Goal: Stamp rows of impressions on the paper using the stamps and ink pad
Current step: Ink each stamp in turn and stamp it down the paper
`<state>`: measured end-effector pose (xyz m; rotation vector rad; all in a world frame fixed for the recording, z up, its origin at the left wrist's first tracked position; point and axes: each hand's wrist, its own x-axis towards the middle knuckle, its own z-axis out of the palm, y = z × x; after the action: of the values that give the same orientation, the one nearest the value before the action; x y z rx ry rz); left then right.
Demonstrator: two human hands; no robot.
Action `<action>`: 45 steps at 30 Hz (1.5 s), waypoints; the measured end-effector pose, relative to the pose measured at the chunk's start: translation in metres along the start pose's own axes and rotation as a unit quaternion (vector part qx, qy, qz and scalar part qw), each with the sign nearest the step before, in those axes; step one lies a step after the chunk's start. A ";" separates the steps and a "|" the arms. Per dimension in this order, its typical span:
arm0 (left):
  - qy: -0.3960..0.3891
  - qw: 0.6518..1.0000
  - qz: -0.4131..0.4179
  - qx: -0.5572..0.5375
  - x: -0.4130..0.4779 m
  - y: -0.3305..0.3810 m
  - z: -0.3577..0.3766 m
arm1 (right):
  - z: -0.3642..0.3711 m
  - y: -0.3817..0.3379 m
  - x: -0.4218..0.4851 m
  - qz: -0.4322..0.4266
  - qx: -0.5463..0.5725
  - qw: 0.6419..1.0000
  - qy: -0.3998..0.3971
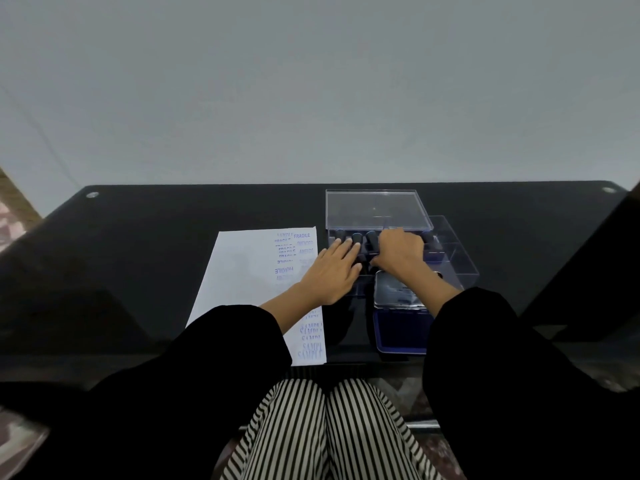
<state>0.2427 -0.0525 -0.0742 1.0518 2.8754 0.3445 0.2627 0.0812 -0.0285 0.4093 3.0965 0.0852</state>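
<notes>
A white paper (242,271) lies on the black table, with blue stamped words such as FRAGILE and SAMPLE down its right side. Right of it stands a clear plastic box (460,261) holding a row of dark-handled stamps (372,239). My left hand (332,268) rests with straight fingers on the stamps at the box's left end. My right hand (401,249) reaches into the box with fingers curled over the stamps; what it holds is hidden. An open blue ink pad (401,330) sits near the front edge, its lid (398,292) propped behind it.
The clear box lid (375,209) stands open behind the stamps. The glass table (138,244) is black, with metal fittings at its far corners. A grey wall rises behind it. My striped trousers show below the front edge.
</notes>
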 end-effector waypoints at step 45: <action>0.002 0.999 0.031 -0.030 -0.074 0.064 -0.037 | -0.026 0.042 -0.120 0.092 0.316 0.940 0.094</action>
<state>0.3348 -0.0593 -0.0246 1.1328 2.8220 0.4328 0.3886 0.0891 0.0006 0.7354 3.1844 -0.9400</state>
